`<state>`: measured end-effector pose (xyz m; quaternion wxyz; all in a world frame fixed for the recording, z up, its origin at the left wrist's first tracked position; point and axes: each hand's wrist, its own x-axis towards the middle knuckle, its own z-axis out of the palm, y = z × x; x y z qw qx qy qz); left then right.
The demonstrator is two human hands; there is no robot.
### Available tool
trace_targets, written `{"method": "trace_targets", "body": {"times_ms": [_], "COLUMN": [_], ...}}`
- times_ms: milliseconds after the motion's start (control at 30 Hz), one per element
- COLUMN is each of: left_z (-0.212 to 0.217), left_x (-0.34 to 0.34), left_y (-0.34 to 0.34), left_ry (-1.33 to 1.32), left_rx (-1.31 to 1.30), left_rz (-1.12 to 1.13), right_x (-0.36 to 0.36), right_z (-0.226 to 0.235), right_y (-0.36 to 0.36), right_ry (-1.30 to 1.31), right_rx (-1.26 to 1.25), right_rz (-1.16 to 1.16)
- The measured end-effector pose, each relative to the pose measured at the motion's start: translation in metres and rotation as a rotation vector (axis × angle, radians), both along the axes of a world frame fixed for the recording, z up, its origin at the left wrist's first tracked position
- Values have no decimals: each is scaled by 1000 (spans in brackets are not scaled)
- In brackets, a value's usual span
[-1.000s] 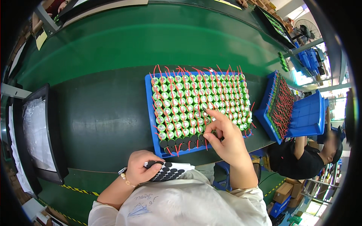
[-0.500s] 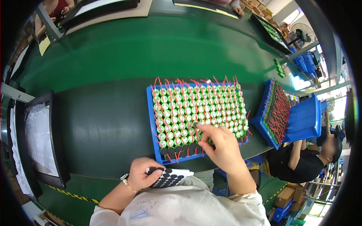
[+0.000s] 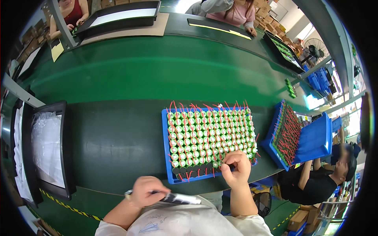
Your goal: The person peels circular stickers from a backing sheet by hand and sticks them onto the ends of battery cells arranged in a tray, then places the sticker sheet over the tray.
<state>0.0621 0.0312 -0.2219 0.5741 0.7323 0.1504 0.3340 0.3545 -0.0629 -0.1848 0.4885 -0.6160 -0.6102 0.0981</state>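
A blue tray [image 3: 165, 149] holds rows of green battery cells [image 3: 204, 135] standing upright, with red wires lying over their tops. Along the near edge, several cells carry black round covers [image 3: 193, 170]. My right hand [image 3: 238, 171] is over the near right part of the tray, thumb and index finger pinched at a small dark disc that looks like a black round sticker, mostly hidden by the fingers. Close to my body, my left hand [image 3: 147, 191] grips a sheet of black round stickers [image 3: 181, 198], now seen almost edge-on.
To the right, a second blue tray [image 3: 271, 143] of red-wired cells leans against a blue bin [image 3: 315, 137]. A black tray [image 3: 65, 153] with plastic wrap stands at left. Co-workers sit across the green bench [image 3: 157, 67]; another person [image 3: 315, 177] is at the right.
My right hand has moved from the middle of the cells to the tray's near right side. The sticker sheet in my left hand has tipped flatter. The whole view has shifted.
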Motion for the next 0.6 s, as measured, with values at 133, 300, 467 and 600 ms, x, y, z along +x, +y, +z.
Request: {"method": "trace_targets", "body": {"times_ms": [133, 300, 467, 600], "left_z": [64, 134, 121, 121], "left_x": [-55, -100, -102, -105], "left_y": [44, 55, 46, 44], "left_ry": [-527, -682, -885, -892], "left_rx": [178, 517, 490, 484], "left_rz": [-151, -449, -707, -758], "right_x": [-4, 1, 3, -2], "right_z": [-7, -4, -17, -12], "right_y": [-5, -1, -9, -6], "right_ry": [100, -68, 72, 9], "right_rx": [35, 27, -21, -35], "right_rz": [-14, 32, 0, 1]}}
